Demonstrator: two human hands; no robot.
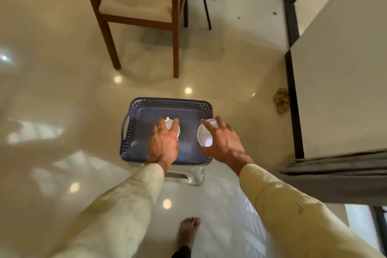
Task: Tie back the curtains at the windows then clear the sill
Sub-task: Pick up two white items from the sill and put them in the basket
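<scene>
While both arms reach down in pale yellow sleeves [117,211], the person holds a white piece of crockery in each hand over a blue basket [167,101] that sits on the glossy floor [52,90]. The left hand [164,142] is curled down over a white cup [178,130], fingers spread around its top, and holds it inside the basket, near the middle. The right hand [224,142] grips a white dish [205,134] tilted on edge, with the forefinger on its far rim and the thumb at its near rim. The dish hangs just at the basket's right side. The two hands are near each other but apart. A clear plastic container [189,176] shows under the basket's near edge. A wooden chair [109,33] stands farther off, a grey curtain [335,170] hangs at the right, and a crumpled brown lump [281,100] lies by the right wall. A bare foot [188,230] stands nearest.
</scene>
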